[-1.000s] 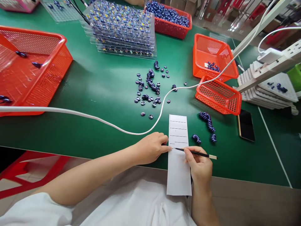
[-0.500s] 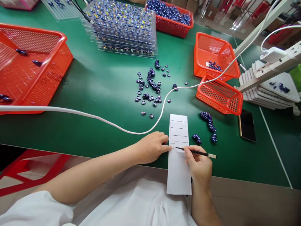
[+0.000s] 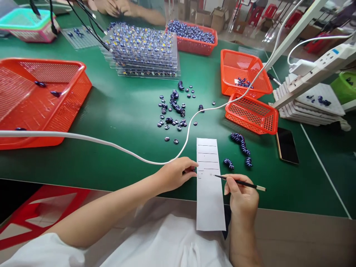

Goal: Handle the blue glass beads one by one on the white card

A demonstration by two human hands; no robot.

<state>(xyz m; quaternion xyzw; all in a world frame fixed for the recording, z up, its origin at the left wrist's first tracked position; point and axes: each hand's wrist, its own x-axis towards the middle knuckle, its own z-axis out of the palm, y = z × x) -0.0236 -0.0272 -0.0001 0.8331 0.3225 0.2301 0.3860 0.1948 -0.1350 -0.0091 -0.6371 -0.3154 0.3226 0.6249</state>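
A long white paper strip (image 3: pixel 210 200) with several ruled lines lies over the table's front edge. At its left edge is my left hand (image 3: pixel 179 173), fingers bent together around a small dark piece that is mostly hidden. My right hand (image 3: pixel 242 193) pinches a thin black brush-like tool (image 3: pixel 244 183), whose fine tip is over the strip. Beyond the strip, small dark blue shiny beads (image 3: pixel 175 105) lie scattered and in rows. More rows of dark beads (image 3: pixel 241 142) rest right of the strip.
A white cable (image 3: pixel 111 145) crosses the green table (image 3: pixel 125 107). Red baskets (image 3: pixel 69 107) stand left and right, with stacked clear trays (image 3: pixel 144 52) behind. A phone (image 3: pixel 287 145) lies at the right. Another person's hands (image 3: pixel 116 6) show at the top.
The tool tip has shifted right, away from my left fingertips, with my right hand. My left hand has opened slightly at the fingertips. The camera view has tilted up, showing more of the background.
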